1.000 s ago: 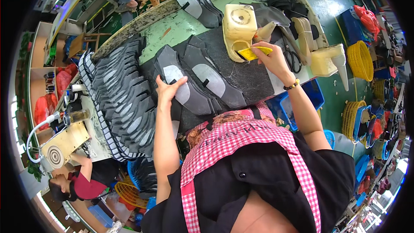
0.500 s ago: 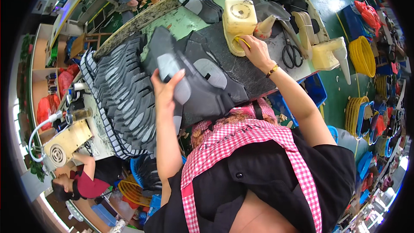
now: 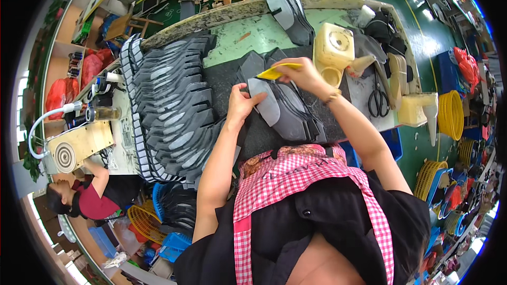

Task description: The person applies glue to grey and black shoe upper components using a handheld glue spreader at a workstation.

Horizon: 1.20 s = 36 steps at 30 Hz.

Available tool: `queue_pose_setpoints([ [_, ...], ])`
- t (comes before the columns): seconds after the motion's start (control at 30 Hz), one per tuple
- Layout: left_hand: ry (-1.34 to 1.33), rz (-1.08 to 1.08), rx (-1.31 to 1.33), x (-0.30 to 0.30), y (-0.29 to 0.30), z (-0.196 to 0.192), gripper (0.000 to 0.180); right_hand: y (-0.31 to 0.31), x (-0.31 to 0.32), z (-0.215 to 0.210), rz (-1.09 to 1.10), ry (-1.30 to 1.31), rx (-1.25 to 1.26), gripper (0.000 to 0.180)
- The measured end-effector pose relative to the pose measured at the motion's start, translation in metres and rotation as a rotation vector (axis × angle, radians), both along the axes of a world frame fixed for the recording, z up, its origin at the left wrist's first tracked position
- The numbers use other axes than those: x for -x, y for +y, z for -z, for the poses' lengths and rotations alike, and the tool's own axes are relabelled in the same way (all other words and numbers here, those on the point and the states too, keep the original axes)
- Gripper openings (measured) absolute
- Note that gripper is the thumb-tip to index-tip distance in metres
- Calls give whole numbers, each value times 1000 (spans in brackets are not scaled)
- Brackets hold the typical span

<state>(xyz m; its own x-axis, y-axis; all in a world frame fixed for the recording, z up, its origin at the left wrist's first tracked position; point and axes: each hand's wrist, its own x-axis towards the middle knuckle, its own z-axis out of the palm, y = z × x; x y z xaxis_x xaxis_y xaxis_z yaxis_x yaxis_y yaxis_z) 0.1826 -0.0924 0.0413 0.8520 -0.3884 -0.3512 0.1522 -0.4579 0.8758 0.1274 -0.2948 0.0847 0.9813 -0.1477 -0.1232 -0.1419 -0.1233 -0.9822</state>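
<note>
Reading clock positions from the dark grey panel (image 3: 285,122), which is lying at the middle of the worktop (image 3: 232,42) on a small overlapping pile, the person's left hand (image 3: 244,104) is reaching in from nine o'clock. Its thumb is resting on the panel's pale patch (image 3: 269,110) and its fingers are bending around the left edge; how firmly that grip is closing, I cannot tell. At one to two o'clock the right hand (image 3: 300,76) is grasping a flat yellow tool (image 3: 271,73), which is pointing toward the patch's upper end; whether it is touching is unclear. A cream plastic container (image 3: 334,43) is standing beyond that hand, and black-handled scissors (image 3: 378,102) are lying at three o'clock. A long row of similar grey pieces (image 3: 171,100) is spreading at nine o'clock, and another bundle (image 3: 285,13) is leaning over the worktop's rim at twelve. A co-worker in dark red (image 3: 99,200) is sitting at eight o'clock.
</note>
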Motion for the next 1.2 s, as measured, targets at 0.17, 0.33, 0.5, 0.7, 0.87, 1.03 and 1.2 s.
queue_pose_setpoints([
  [0.17,249,-87,185,6,-6,3,78,-9,-33,41,22,-394,557,14],
  [0.33,280,-188,317,15,6,27,72,-13,103,-3,-101,-133,268,10],
  [0.5,331,-84,151,0,8,-4,72,-72,102,-8,279,115,677,15],
  [0.7,271,-136,161,1,-6,-2,71,4,103,2,-56,-289,172,18],
  [0.87,329,-145,143,4,4,-4,63,-13,153,19,-58,-161,155,12],
  [1.03,461,-109,175,0,7,-8,46,-7,58,31,102,-101,-9,14],
  [1.2,207,-96,442,46,23,-41,26,2,68,13,16,-125,95,12],
])
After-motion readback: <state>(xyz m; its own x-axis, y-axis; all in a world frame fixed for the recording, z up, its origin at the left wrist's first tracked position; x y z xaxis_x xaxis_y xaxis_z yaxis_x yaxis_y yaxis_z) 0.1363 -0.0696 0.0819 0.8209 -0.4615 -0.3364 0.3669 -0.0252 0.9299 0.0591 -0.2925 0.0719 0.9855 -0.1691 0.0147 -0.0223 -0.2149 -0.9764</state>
